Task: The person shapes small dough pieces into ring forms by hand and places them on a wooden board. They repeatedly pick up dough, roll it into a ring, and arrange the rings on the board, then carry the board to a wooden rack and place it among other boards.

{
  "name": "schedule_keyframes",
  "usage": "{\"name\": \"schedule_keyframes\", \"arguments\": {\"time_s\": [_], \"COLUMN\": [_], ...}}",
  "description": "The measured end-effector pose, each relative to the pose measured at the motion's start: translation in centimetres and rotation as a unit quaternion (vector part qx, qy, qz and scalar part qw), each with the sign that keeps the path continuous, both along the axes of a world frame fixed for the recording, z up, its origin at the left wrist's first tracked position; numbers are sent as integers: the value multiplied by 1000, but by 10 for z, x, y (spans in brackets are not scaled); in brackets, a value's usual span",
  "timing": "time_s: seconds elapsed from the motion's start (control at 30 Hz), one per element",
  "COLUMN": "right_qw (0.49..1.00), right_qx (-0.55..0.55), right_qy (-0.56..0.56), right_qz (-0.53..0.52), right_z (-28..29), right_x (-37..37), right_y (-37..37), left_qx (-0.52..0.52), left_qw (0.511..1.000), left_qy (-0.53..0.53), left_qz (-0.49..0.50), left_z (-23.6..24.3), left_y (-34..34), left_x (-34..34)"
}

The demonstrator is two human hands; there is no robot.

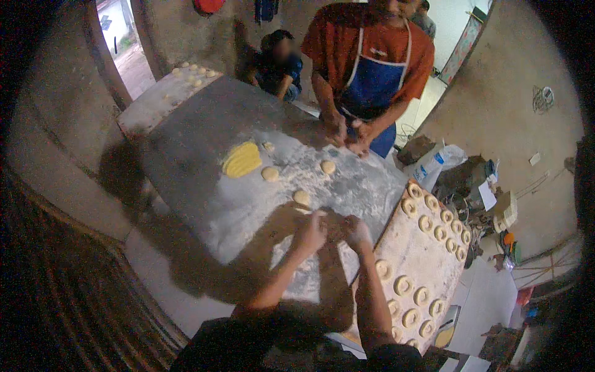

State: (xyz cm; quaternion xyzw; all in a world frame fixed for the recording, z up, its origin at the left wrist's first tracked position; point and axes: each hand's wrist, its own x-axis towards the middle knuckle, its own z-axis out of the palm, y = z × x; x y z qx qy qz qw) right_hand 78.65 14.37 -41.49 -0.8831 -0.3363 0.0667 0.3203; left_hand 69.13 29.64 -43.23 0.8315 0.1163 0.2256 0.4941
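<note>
Both hands over floured table (204, 142), near its front edge. Left hand (310, 230) and right hand (356, 232) close together, fingers curled in; looks like a dough piece between them but too small and shadowed to tell, so grip unclear.

Loose dough rounds (302, 197) on the flour: four visible, one just beyond the left hand, three further up. One larger flattened yellow dough slab (242, 159) at table centre-left.

Wooden board (427, 260) to the right holds ring-shaped dough pieces (403, 285), roughly sixteen, in two rows along its edges.

Far end: co-worker in orange shirt and blue apron (372, 87), hands together at table edge. Second person seated behind. More small dough pieces (195, 73) on far-left corner. Room: bare concrete walls, open doorway top-left, clutter right.
</note>
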Motion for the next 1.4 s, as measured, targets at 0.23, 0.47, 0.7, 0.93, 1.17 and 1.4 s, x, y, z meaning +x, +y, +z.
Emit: {"name": "schedule_keyframes", "arguments": {"time_s": [0.23, 0.47, 0.7, 0.93, 1.17, 1.4], "right_qw": [998, 874, 978, 866, 875, 946], "right_qx": [38, 300, 208, 344, 336, 264], "right_qy": [41, 384, 10, 363, 347, 189], "right_qz": [-34, 7, -19, -22, -26, 14], "right_z": [8, 89, 84, 91, 118, 103], "right_x": [-8, -63, -65, -80, -104, -104], "right_y": [198, 167, 181, 132, 82, -10], "left_qx": [78, -235, -75, -312, -319, -344], "left_qw": [974, 966, 995, 933, 947, 918], "left_qy": [145, 18, -31, -136, -23, -148], "left_qz": [157, -102, 56, -119, 6, -134], "left_z": [-29, 61, 86, 53, 61, 73], "left_y": [130, 157, 131, 104, 34, -55], "left_x": [-24, -61, -43, -48, -59, -41]}}
